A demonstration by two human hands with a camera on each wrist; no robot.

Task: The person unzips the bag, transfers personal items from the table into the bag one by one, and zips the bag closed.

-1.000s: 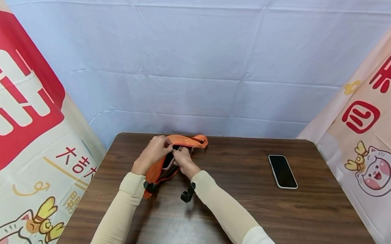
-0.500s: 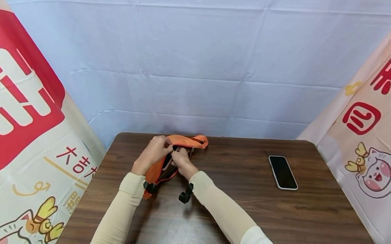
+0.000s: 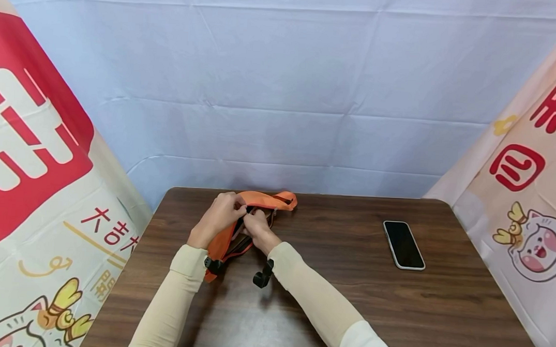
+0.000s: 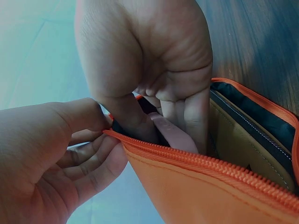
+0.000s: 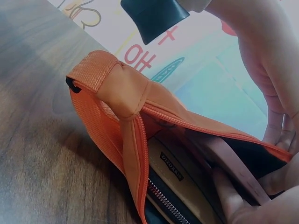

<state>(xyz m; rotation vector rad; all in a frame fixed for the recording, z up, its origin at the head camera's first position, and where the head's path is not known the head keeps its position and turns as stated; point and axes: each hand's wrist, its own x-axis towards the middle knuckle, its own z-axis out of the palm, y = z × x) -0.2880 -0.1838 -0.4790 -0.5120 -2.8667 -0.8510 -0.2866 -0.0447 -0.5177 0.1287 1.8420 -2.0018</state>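
An orange sling bag lies at the far left of the table with its orange zip open. My left hand pinches the corner of the bag's zipped edge between thumb and fingers. My right hand reaches into the opening, its fingertips hidden behind the zip edge in the left wrist view. Thumb and fingers there grip a phone in a pink case, whose rim with side buttons shows inside the bag. Beside the phone sits a tan zipped pouch with a small black label, also inside the bag.
A second phone, dark screen up in a pale case, lies at the right of the wooden table. A pale blue cloth hangs behind the table, with printed drapes at both sides. The bag's strap loop sticks out at one end.
My right hand has shifted slightly left, and less of the pink-cased phone shows in the bag's opening. My left hand stays at the zip corner.
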